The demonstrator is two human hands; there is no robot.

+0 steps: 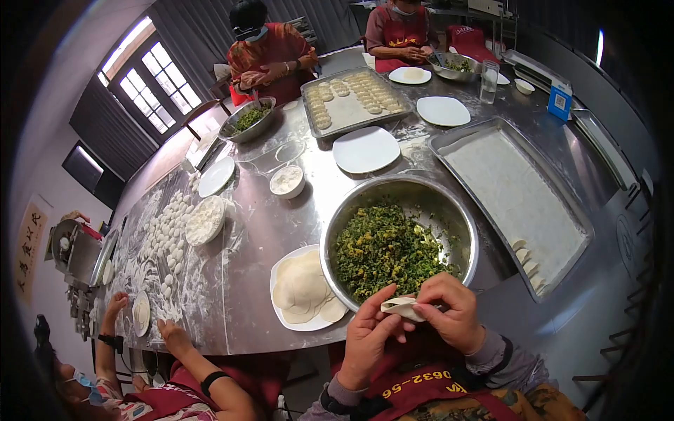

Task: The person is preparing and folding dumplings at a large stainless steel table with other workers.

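Between my two hands, just in front of the big steel bowl (469, 235), is a folded dumpling (403, 307). My left hand (371, 335) pinches its left end with thumb and fingers. The right end is held by my right hand (453, 312), whose fingers press on the edge of the dough. Chopped green and yellow filling (390, 249) lies in the bowl. Left of the bowl, a stack of round dough wrappers (302, 286) rests on a white plate (279, 316). A metal tray (512, 182) on the right holds several finished dumplings (526, 263) at its near end.
A co-worker (158, 393) at the lower left handles dough near floured dough pieces (168, 224). Two people (270, 52) (400, 35) work across the table (246, 274). A tray of dumplings (347, 116), white plates (366, 149), a flour bowl (287, 182) and a glass (489, 82) stand beyond my bowl.
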